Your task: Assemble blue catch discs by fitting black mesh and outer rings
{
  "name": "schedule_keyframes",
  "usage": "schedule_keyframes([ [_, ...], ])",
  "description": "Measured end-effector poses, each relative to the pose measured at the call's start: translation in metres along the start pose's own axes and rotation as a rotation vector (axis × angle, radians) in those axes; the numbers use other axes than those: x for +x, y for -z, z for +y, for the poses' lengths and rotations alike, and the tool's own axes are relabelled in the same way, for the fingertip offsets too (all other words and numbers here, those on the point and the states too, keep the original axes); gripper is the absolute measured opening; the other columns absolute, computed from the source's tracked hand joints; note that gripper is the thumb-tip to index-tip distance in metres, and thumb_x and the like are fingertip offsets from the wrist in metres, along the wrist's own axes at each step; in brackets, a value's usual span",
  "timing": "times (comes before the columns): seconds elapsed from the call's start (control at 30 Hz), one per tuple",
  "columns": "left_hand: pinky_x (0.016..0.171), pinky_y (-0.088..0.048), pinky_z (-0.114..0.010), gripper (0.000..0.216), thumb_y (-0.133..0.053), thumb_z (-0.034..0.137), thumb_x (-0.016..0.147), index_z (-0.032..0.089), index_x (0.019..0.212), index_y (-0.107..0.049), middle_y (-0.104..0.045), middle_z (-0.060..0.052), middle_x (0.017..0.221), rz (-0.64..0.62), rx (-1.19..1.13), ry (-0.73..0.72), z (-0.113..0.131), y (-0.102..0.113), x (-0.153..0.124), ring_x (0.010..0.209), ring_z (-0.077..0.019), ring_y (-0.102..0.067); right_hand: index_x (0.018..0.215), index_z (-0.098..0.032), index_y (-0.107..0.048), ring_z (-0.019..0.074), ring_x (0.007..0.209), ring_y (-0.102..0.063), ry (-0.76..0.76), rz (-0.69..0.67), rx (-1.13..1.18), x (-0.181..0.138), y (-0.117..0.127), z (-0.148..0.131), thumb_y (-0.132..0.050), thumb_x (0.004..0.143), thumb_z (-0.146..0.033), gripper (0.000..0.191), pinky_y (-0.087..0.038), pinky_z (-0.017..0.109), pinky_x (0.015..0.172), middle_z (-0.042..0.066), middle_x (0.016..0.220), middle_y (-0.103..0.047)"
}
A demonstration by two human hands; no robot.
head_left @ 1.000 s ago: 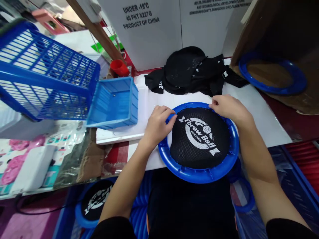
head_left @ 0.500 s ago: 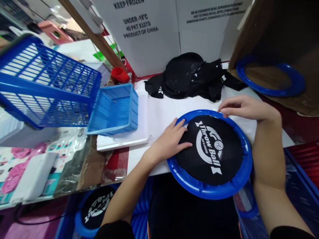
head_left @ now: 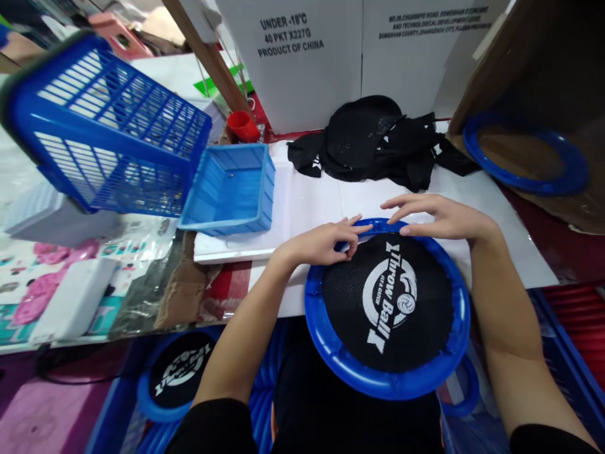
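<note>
A round throw-ball paddle (head_left: 378,386) has a blue plastic rim, black mesh and a white "Throw Ball" print. It juts over the table's front edge towards my body. My left hand (head_left: 331,243) touches the upper left of the rim, its index finger stretched along it and the other fingers bent. My right hand (head_left: 437,215) is at the top of the rim, fingers spread, thumb and a fingertip touching the blue plastic. Behind the paddle lies a pile of black mesh pieces (head_left: 363,142), some with white print.
A light blue bin (head_left: 227,189) and a blue basket (head_left: 123,139) stand left, near a red cup (head_left: 243,126). A blue ring (head_left: 529,180) lies in a cardboard box at right. Another paddle (head_left: 182,372) is below the table. White cartons (head_left: 302,82) stand behind.
The paddle has turned clockwise and shifted slightly towards my body. My left hand has moved from the mesh up to the rim, and my right hand has shifted left and spread its fingers.
</note>
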State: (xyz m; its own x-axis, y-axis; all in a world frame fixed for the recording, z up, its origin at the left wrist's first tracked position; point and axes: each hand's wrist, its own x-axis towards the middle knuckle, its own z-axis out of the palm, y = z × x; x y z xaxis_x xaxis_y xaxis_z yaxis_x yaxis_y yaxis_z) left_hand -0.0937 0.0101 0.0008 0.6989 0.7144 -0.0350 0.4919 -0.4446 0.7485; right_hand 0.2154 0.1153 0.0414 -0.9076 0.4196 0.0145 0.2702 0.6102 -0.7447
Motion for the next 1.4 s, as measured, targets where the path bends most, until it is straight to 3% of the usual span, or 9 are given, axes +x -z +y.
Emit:
schedule_keyframes([
  [0.1, 0.137, -0.025, -0.063, 0.018, -0.065, 0.005, 0.093, 0.022, 0.093, -0.072, -0.055, -0.007, 0.167, 0.073, 0.059, 0.004, -0.001, -0.002, 0.003, 0.167, -0.0315, -0.033, 0.117, -0.034, -0.085, 0.0363, 0.158, -0.046, 0.064, 0.001, -0.026, 0.011, -0.014, 0.003, -0.076, 0.097, -0.052, 0.028, -0.032, 0.058, 0.133, 0.003, 0.169, -0.053],
  [0.27, 0.128, -0.044, -0.056, 0.019, -0.057, 0.020, 0.105, 0.021, 0.111, -0.075, -0.061, -0.014, 0.159, 0.293, 0.132, 0.094, 0.010, -0.005, -0.006, 0.151, -0.0298, -0.056, 0.130, -0.032, -0.081, 0.0398, 0.166, -0.032, -0.014, -0.080, -0.207, 0.027, -0.041, 0.014, -0.074, 0.099, -0.041, 0.033, -0.026, 0.065, 0.135, 0.007, 0.177, -0.042],
  [0.47, 0.128, -0.042, -0.059, 0.030, -0.077, 0.042, 0.099, 0.017, 0.114, -0.072, -0.055, -0.020, 0.162, 0.175, 0.397, 0.188, 0.015, -0.015, -0.015, 0.158, -0.0390, -0.046, 0.137, -0.028, -0.077, 0.0407, 0.161, -0.041, -0.085, -0.055, -0.351, 0.027, -0.047, 0.010, -0.069, 0.102, -0.036, 0.037, -0.034, 0.064, 0.131, 0.013, 0.174, -0.045],
  [0.6, 0.124, -0.047, -0.058, 0.054, -0.077, 0.058, 0.096, 0.012, 0.123, -0.068, -0.057, -0.025, 0.158, 0.226, 0.561, 0.215, 0.019, -0.023, -0.011, 0.152, -0.0416, -0.051, 0.115, -0.023, -0.079, 0.0408, 0.157, -0.045, -0.119, -0.045, -0.332, 0.029, -0.049, 0.008, -0.075, 0.095, -0.028, 0.021, -0.039, 0.063, 0.128, 0.014, 0.169, -0.051],
  [0.7, 0.111, -0.057, -0.054, 0.055, -0.071, 0.063, 0.099, 0.012, 0.120, -0.067, -0.064, -0.025, 0.146, 0.228, 0.642, 0.278, 0.027, -0.027, -0.006, 0.139, -0.0416, -0.061, 0.093, -0.022, -0.074, 0.0408, 0.155, -0.047, -0.124, -0.007, -0.283, 0.029, -0.051, 0.006, -0.075, 0.092, -0.023, 0.002, -0.042, 0.063, 0.125, 0.013, 0.163, -0.056],
  [0.87, 0.086, -0.063, -0.042, 0.042, -0.061, 0.056, 0.107, 0.016, 0.118, -0.063, -0.071, -0.018, 0.124, 0.252, 0.599, 0.332, 0.031, -0.026, -0.007, 0.115, -0.0344, -0.071, 0.088, -0.024, -0.064, 0.0379, 0.143, -0.058, -0.090, -0.012, -0.206, 0.026, -0.045, -0.002, -0.066, 0.097, -0.025, 0.009, -0.051, 0.059, 0.115, 0.014, 0.149, -0.065],
  [1.07, 0.119, -0.051, -0.052, 0.033, -0.040, 0.031, 0.113, 0.017, 0.116, -0.070, -0.072, -0.016, 0.136, 0.336, 0.375, 0.208, 0.015, -0.017, -0.014, 0.133, -0.0301, -0.065, 0.093, -0.026, -0.061, 0.0333, 0.137, -0.060, 0.042, 0.164, -0.181, 0.029, -0.046, -0.004, -0.054, 0.104, -0.029, 0.013, -0.049, 0.054, 0.115, 0.012, 0.136, -0.070],
  [1.23, 0.124, -0.046, -0.055, 0.029, -0.055, 0.038, 0.109, 0.017, 0.111, -0.074, -0.070, -0.016, 0.141, 0.341, 0.346, 0.244, 0.006, -0.018, -0.011, 0.140, -0.0327, -0.059, 0.091, -0.025, -0.062, 0.0284, 0.097, -0.066, 0.051, 0.208, -0.251, 0.036, -0.052, 0.008, -0.054, 0.104, -0.030, 0.016, -0.054, 0.044, 0.089, 0.009, 0.095, -0.070],
  [1.4, 0.123, -0.046, -0.055, 0.019, -0.063, 0.036, 0.104, 0.019, 0.099, -0.070, -0.065, -0.016, 0.149, 0.333, 0.213, 0.225, 0.002, -0.013, -0.013, 0.143, -0.0311, -0.058, 0.102, -0.024, -0.071, 0.0276, 0.098, -0.068, 0.066, 0.252, -0.214, 0.036, -0.051, 0.014, -0.063, 0.100, -0.028, 0.010, -0.056, 0.043, 0.091, 0.008, 0.100, -0.074],
])
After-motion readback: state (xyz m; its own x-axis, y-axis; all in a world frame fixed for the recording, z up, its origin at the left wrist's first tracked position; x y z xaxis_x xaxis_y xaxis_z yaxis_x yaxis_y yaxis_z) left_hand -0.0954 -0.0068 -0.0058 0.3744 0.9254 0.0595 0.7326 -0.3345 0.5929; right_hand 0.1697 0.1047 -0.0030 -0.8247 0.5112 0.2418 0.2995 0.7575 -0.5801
